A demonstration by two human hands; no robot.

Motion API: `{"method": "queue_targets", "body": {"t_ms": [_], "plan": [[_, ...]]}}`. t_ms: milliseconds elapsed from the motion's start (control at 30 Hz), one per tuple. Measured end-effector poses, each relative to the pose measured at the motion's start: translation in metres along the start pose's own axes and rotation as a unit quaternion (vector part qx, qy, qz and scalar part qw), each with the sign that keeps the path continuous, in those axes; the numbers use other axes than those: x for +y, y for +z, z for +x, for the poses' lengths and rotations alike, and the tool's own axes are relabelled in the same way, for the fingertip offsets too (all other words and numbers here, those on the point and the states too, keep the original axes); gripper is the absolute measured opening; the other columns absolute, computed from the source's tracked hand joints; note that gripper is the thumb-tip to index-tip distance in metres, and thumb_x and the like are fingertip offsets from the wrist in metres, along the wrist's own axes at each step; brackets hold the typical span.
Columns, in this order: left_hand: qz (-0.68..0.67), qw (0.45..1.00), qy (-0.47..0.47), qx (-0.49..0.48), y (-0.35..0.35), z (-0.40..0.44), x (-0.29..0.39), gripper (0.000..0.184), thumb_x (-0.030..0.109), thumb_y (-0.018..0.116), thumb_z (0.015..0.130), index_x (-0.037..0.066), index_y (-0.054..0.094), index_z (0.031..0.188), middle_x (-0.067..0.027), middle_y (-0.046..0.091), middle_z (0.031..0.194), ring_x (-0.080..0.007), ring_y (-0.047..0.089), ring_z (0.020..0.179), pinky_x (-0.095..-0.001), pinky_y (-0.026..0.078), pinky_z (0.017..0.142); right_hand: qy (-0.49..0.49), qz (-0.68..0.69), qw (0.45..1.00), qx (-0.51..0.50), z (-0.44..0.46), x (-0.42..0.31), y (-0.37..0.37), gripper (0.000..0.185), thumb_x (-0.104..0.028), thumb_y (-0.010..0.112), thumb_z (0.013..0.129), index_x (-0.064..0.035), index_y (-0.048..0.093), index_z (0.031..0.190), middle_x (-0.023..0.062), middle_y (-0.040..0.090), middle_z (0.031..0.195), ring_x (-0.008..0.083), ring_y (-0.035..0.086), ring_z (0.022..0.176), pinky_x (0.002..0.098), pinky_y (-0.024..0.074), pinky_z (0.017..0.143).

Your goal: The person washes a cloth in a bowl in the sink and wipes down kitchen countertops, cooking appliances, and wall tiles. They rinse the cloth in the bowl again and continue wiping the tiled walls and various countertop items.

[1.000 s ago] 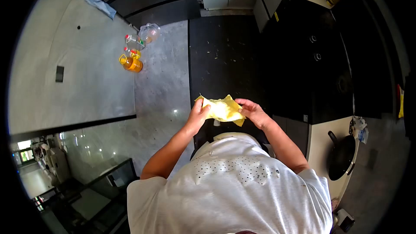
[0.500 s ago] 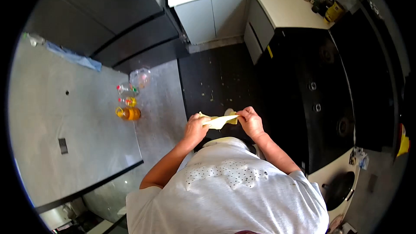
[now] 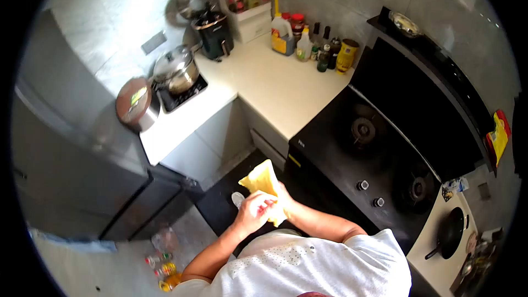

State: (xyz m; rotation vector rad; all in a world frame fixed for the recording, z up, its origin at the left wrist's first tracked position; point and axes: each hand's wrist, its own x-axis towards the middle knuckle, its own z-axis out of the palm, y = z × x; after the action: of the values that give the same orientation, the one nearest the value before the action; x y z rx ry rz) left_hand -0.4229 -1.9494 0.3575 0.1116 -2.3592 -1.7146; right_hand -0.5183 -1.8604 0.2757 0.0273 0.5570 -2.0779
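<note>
1 yellow cloth [image 3: 260,178] held by left hand [image 3: 254,213] and right hand [image 3: 284,198]

Holding the cloth up in front of a white shirt [image 3: 330,264], above a black mat [image 3: 217,209] on the floor. Grasping the lower left part with the left hand, fingers curled in on the folds. Grasping the right side with the right hand, partly hidden behind the cloth. Cannot tell how tight. Letting the top of the cloth stick up wide, with the bottom hanging down below the hands. Just left of the cloth, 1 white shoe [image 3: 237,199].

On the right, near the right hand, a big black stove [image 3: 330,157] with 2 burners [image 3: 363,131] and 2 knobs [image 3: 363,185]. Past the stove, 1 black pan [image 3: 452,232]. Higher up on that side, a red and yellow bag [image 3: 498,137].

Up ahead, a white counter [image 3: 275,88] going around the corner. At its right end, 1 yellow can [image 3: 346,56], with bottles [image 3: 304,47] and a jug [image 3: 282,38] to the left. Then a white bin [image 3: 250,25], a black cooker [image 3: 213,38], a shiny pot [image 3: 181,77] with a clear lid, and a round pot with a brown lid [image 3: 133,102].

Low on the left, plastic bottles [image 3: 166,269] close together on the floor.
</note>
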Motion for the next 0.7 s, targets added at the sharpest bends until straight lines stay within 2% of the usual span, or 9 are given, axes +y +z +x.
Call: {"method": "queue_targets", "body": {"t_ms": [67, 100, 167, 200, 233, 300, 367, 567, 700], "plan": [[-0.169, 0.985, -0.014, -0.009, -0.009, 0.041, -0.04, 0.02, 0.016, 0.056, 0.093, -0.002, 0.062, 0.097, -0.0072, 0.061, 0.09, -0.0172, 0.062, 0.082, -0.0282, 0.051, 0.066, 0.135, 0.278, 0.915, -0.258, 0.038, -0.007, 0.001, 0.029, -0.023, 0.05, 0.096, -0.0039, 0.055, 0.116, 0.0077, 0.061, 0.099, 0.0181, 0.062, 0.086, 0.0295, 0.0536, 0.073], [-0.367, 0.929, -0.043, 0.019, -0.012, 0.059, -0.056, 0.023, 0.02, 0.051, 0.095, 0.0, 0.06, 0.103, -0.009, 0.06, 0.1, -0.0206, 0.061, 0.093, -0.0315, 0.051, 0.08, 0.024, 0.197, 0.973, -0.115, 0.057, 0.0, -0.01, 0.028, -0.02, 0.051, 0.095, -0.0024, 0.055, 0.116, 0.0085, 0.06, 0.102, 0.0174, 0.06, 0.089, 0.0287, 0.0522, 0.078], [-0.569, 0.817, -0.091, 0.03, -0.032, 0.112, -0.08, 0.029, 0.027, 0.047, 0.097, 0.0, 0.057, 0.102, -0.0105, 0.058, 0.107, -0.0242, 0.057, 0.103, -0.0358, 0.049, 0.09, -0.007, 0.227, 0.974, 0.03, 0.074, -0.024, 0.06, 0.028, -0.025, 0.05, 0.095, -0.0056, 0.054, 0.116, 0.0041, 0.059, 0.103, 0.0148, 0.06, 0.085, 0.0318, 0.0525, 0.078], [-0.594, 0.794, -0.121, 0.038, -0.039, 0.137, -0.102, 0.03, 0.028, 0.049, 0.095, 0.0, 0.057, 0.102, -0.0114, 0.057, 0.113, -0.0263, 0.057, 0.104, -0.0372, 0.044, 0.097, 0.025, 0.423, 0.904, -0.049, 0.116, -0.013, 0.015, 0.024, -0.017, 0.052, 0.093, -0.0051, 0.055, 0.113, 0.0093, 0.059, 0.106, 0.0188, 0.058, 0.095, 0.0312, 0.0482, 0.09], [-0.593, 0.797, -0.108, 0.029, -0.047, 0.162, -0.115, 0.033, 0.028, 0.048, 0.096, -0.001, 0.057, 0.108, -0.0132, 0.057, 0.116, -0.0256, 0.055, 0.109, -0.0353, 0.042, 0.1, -0.04, 0.501, 0.852, -0.148, 0.162, 0.001, -0.002, 0.025, -0.023, 0.051, 0.094, -0.0065, 0.055, 0.113, 0.0096, 0.059, 0.105, 0.0202, 0.058, 0.096, 0.0304, 0.0482, 0.088], [-0.539, 0.836, -0.101, -0.023, -0.058, 0.21, -0.121, 0.037, 0.026, 0.044, 0.098, -0.002, 0.055, 0.118, -0.0154, 0.056, 0.123, -0.0251, 0.051, 0.117, -0.0342, 0.036, 0.105, -0.101, 0.396, 0.91, -0.072, 0.191, -0.03, 0.031, 0.025, -0.024, 0.051, 0.094, -0.0069, 0.056, 0.111, 0.0092, 0.06, 0.104, 0.0203, 0.058, 0.095, 0.0304, 0.0484, 0.087], [-0.207, 0.97, 0.089, -0.093, -0.091, 0.245, -0.096, 0.035, 0.017, 0.04, 0.099, -0.003, 0.051, 0.125, -0.0129, 0.054, 0.129, -0.025, 0.045, 0.127, -0.0356, 0.032, 0.107, -0.135, 0.314, 0.94, -0.016, 0.222, -0.058, 0.054, 0.025, -0.024, 0.051, 0.093, -0.0072, 0.056, 0.11, 0.0089, 0.06, 0.103, 0.0203, 0.058, 0.095, 0.0305, 0.0485, 0.086], [0.014, 0.914, 0.346, -0.21, -0.116, 0.348, -0.095, 0.036, 0.021, 0.041, 0.097, 0.0, 0.054, 0.123, -0.0153, 0.052, 0.13, -0.0329, 0.039, 0.131, -0.0428, 0.028, 0.109, -0.194, 0.244, 0.95, 0.028, 0.289, -0.119, 0.06, 0.024, -0.026, 0.051, 0.093, -0.0081, 0.059, 0.107, 0.0079, 0.061, 0.1, 0.0204, 0.058, 0.093, 0.0306, 0.0491, 0.083], [0.01, 0.881, 0.382, -0.278, -0.11, 0.384, -0.115, 0.039, 0.026, 0.044, 0.095, 0.004, 0.052, 0.127, -0.018, 0.044, 0.136, -0.0368, 0.038, 0.13, -0.0433, 0.031, 0.108, -0.218, 0.184, 0.957, 0.052, 0.307, -0.184, 0.041, 0.023, -0.027, 0.051, 0.093, -0.0088, 0.06, 0.104, 0.0072, 0.061, 0.098, 0.0205, 0.059, 0.091, 0.0306, 0.0495, 0.081]]}}
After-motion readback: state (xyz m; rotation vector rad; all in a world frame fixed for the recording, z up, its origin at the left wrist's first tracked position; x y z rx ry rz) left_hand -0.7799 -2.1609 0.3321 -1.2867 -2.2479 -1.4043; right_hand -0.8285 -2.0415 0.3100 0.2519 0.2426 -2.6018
